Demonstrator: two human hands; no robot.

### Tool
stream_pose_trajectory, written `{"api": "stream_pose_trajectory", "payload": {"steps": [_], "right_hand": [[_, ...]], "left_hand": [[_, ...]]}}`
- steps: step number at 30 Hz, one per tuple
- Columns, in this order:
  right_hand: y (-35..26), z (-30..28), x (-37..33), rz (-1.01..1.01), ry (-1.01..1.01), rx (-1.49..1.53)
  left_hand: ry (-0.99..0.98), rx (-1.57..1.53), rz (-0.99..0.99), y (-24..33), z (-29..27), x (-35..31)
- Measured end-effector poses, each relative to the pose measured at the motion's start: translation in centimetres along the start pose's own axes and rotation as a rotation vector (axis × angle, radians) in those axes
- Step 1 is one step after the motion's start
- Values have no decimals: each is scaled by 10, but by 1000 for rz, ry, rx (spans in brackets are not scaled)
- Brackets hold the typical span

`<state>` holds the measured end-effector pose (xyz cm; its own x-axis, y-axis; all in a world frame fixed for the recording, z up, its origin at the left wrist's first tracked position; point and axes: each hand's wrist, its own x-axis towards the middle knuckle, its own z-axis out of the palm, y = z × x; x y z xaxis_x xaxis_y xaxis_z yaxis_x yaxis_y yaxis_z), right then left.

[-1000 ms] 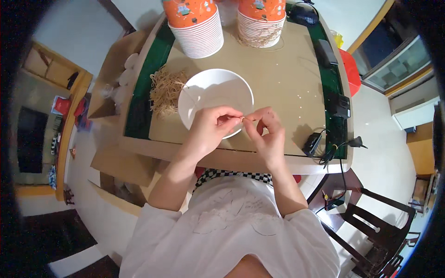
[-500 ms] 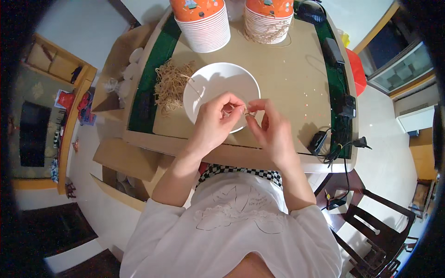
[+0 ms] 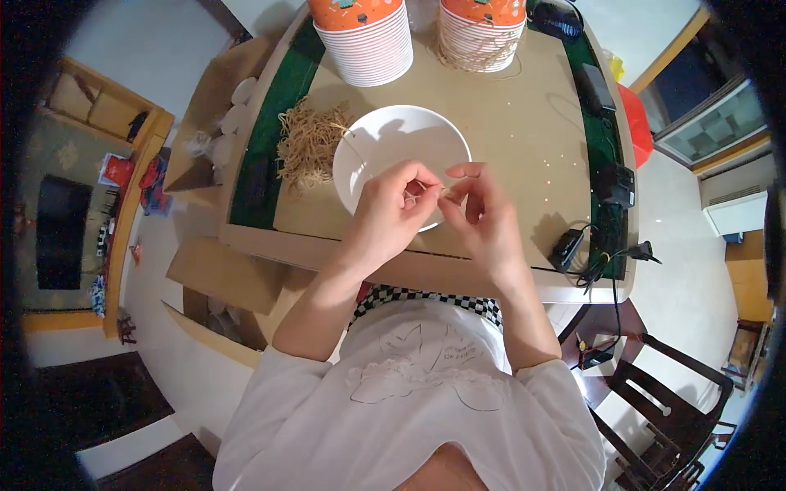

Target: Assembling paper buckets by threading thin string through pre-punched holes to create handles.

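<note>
Pinched strand: I see a thin, tan strand of cord (image 3: 443, 192) at the fingertips, over the near side of the bowl; its ends are too small for me to make out.
Left hand: my left hand (image 3: 391, 209) pinches the strand between thumb and forefinger, the other fingers curled.
Right hand: my right hand (image 3: 489, 219) pinches it too, thumb against fingertips, just beside the left.
Bowl: below the hands stands a wide, round, smooth white bowl (image 3: 401, 135), with a length of cord trailing over its left rim.
Cord heap: left of the bowl lies a loose, tangled heap of tan cord (image 3: 307, 147).
Tub stacks: farther back I have a left stack of white paper tubs with an orange patterned top (image 3: 368, 53) and a similar right stack (image 3: 479, 41), tan cord draped around the latter.
Worktop: all this rests on a worktop with a pale, rounded rim (image 3: 589, 288), covered by a flat tan sheet (image 3: 544, 102).
Right edge: black cables (image 3: 604, 260) lie bunched there.
</note>
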<state>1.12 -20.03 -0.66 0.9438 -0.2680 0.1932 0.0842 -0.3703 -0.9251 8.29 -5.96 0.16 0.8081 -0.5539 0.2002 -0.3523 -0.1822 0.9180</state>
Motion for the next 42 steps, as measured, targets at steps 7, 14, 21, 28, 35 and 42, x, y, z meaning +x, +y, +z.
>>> {"api": "stream_pose_trajectory", "payload": {"steps": [7,14,21,28,35,42], "right_hand": [[1,4,-7,-61,98,-59],[-11,4,-13,-49,169,-251],[-10,3,-11,-80,173,-173],[9,10,-8,-92,186,-75],[5,11,-11,-43,219,-42],[10,14,-11,-108,262,-35]], "left_hand": [[-6,0,-31,8,2,0],[-4,-35,15,5,3,1],[-14,-47,-7,2,5,2],[-22,-37,-19,5,5,3],[5,-74,12,5,4,4],[0,-51,8,8,3,5]]}}
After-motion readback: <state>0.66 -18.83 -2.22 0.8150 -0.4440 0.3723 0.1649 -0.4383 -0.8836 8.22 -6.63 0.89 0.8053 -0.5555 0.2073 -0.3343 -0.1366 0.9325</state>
